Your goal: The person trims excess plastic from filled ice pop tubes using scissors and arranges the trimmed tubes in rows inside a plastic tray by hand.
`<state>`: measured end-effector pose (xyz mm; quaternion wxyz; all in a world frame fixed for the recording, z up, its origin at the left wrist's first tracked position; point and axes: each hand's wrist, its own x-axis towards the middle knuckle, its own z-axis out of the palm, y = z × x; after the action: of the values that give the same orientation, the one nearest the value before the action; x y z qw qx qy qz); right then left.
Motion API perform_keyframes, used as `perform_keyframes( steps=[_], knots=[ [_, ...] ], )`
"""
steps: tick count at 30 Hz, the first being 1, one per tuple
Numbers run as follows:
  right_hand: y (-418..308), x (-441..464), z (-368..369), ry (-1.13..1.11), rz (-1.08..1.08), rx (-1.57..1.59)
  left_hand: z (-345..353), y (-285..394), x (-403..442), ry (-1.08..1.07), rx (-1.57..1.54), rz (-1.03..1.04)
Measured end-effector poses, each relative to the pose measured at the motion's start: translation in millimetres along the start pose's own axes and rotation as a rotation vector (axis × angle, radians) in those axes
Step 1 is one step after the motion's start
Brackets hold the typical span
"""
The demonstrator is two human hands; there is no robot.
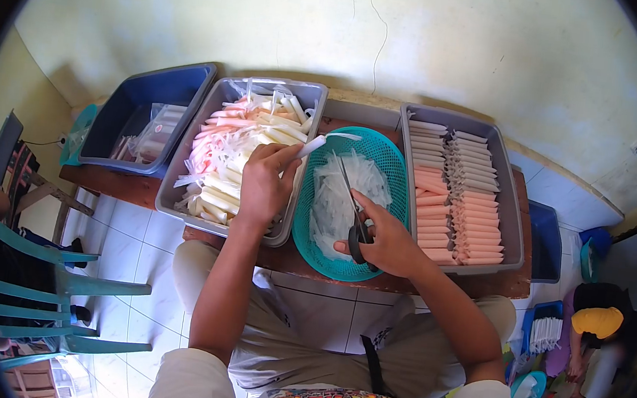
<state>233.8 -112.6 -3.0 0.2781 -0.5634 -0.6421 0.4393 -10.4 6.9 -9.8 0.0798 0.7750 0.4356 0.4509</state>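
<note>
My left hand (pixel 265 178) is closed around a white ice pop tube (pixel 311 147), whose clear plastic tail points right over the turquoise basket (pixel 298 231). In my right hand (pixel 385 242) is a pair of black-handled scissors (pixel 361 238), its blades pointing up and left above the basket, below the tail. Clear plastic scraps (pixel 327 227) lie in a heap inside the basket. To the left, a grey tub (pixel 176 174) holds a loose pile of pink and cream tubes (pixel 219 199) with long tails. On the right, another grey tub (pixel 514 218) holds neat rows of pale and pink tubes (pixel 481 222).
A dark blue tub (pixel 98 139) with packed bags stands at the table's left end. The wooden table (pixel 522 276) backs onto a wall. A green plastic chair (pixel 22 247) stands at left. At right another person (pixel 590 325) bends near a blue tray (pixel 529 319) of white tubes.
</note>
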Motion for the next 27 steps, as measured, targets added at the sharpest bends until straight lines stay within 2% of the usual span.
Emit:
perform_keyframes(
  steps=[5, 12, 27],
  knots=[
    [5, -1, 3, 0.005, -0.106, 0.149, -1, -1, -2, -0.032, 0.01, -0.007],
    [8, 7, 3, 0.061, -0.158, 0.178, -2, 12, -5, -0.104, -0.042, 0.061],
    [11, 10, 1, 0.126, -0.143, 0.154, 4, 13, -7, -0.131, -0.023, 0.11]
  ],
)
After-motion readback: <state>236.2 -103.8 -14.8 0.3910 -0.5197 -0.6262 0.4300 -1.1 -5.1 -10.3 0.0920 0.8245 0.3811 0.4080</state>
